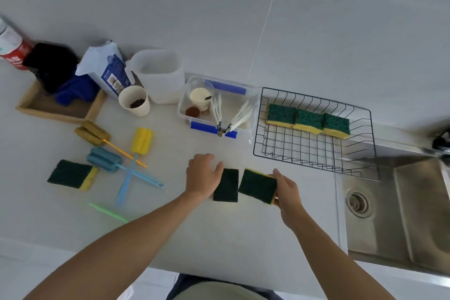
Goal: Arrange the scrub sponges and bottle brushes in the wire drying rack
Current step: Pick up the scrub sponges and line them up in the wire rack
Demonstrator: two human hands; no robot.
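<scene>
**Two sponges held near the front of the tabletop**

A green and yellow sponge (pixel 257 185) is pinched at its right edge by the right hand (pixel 287 190). It is tilted, with the green side up. Just beside it, a second sponge (pixel 226 185) is touched at its left edge by the left hand (pixel 203 175). The fingers of that hand are curled and hide their own tips, so the grip there cannot be told for sure. The two sponges are almost touching.

The wire rack (pixel 316 151) is set further back and to the right, next to the sink (pixel 399 214). Three sponges (pixel 308 119) are lined up side by side along its back edge. The front part of the rack is open wire. Bare tabletop (pixel 243 151) is seen between the hands and the rack.

Far to the left, one more sponge (pixel 70 174) is lying flat. Near it, a blue brush (pixel 104 159), a yellow brush (pixel 142 140) and a brown brush (pixel 92 133) are lying with their handles crossed. A green stick (pixel 108 213) is lying near the front edge.
</scene>
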